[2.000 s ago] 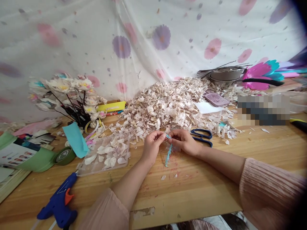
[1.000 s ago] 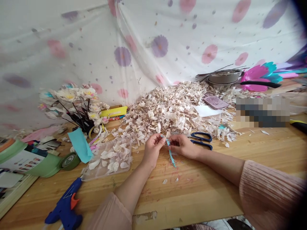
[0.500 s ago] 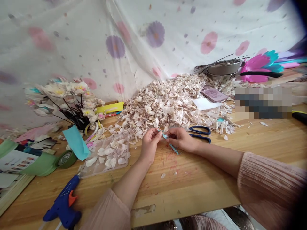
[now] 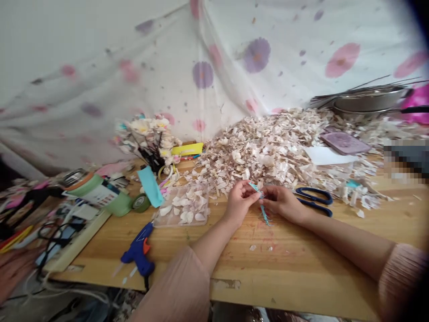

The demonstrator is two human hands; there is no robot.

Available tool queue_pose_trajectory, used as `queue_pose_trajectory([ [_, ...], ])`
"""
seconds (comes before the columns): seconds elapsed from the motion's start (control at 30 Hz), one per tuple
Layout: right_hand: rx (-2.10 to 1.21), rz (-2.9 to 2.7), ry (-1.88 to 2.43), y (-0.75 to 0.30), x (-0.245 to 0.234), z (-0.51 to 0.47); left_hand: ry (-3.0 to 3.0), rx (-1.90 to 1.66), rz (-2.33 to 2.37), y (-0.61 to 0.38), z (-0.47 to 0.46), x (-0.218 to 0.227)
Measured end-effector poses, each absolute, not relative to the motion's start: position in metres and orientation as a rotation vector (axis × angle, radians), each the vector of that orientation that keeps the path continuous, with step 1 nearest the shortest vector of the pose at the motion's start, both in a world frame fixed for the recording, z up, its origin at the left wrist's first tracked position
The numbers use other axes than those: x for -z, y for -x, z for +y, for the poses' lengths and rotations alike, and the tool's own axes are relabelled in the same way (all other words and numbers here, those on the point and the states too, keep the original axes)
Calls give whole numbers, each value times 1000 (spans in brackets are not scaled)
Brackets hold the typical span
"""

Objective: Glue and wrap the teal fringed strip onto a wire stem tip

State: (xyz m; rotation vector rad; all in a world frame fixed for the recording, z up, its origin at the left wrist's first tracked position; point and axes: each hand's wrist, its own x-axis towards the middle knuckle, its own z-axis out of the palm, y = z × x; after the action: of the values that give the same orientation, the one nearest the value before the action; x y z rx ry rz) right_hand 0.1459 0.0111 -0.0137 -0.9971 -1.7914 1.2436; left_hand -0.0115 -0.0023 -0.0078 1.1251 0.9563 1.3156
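A thin turquoise fringed strip, apparently paper, [image 4: 265, 215] is pinched between my two hands above the wooden table. My left hand [image 4: 238, 203] has thumb and forefinger closed on its upper part. From the other side my right hand [image 4: 284, 203] closes its fingertips on the strip, and the frayed lower end hangs beneath them. Just right of that hand lie dark blue scissors [image 4: 315, 200], with only the handles showing. Behind both hands rises a large heap of dry whitish petal-like flakes [image 4: 264, 147].
A clear compartment box [image 4: 205, 220] with pale flakes sits left of my hands. Nearer are a blue glue gun [image 4: 138, 252], green tape roll [image 4: 140, 202] and turquoise paper [image 4: 150, 185]. Artificial flowers [image 4: 147, 134] stand behind. Right of the heap are a mauve tray [image 4: 346, 142] and metal pan [image 4: 370, 99].
The view has swung left, bringing the cluttered left side of the table into sight. Both hands still pinch the turquoise strip, whose lower end now hangs more steeply.
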Motion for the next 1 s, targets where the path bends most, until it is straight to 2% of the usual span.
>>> queue_pose_trajectory([
  [0.53,-1118,-1970,1012,-150,13,11,-1096,-1343,915,13,-1,10],
  [0.83,-736,-1962,1118,-147,10,5,-1042,-1414,941,14,1,9],
  [1.0,-812,-2002,1141,-140,-6,-5,-988,-1477,970,18,-1,8],
])
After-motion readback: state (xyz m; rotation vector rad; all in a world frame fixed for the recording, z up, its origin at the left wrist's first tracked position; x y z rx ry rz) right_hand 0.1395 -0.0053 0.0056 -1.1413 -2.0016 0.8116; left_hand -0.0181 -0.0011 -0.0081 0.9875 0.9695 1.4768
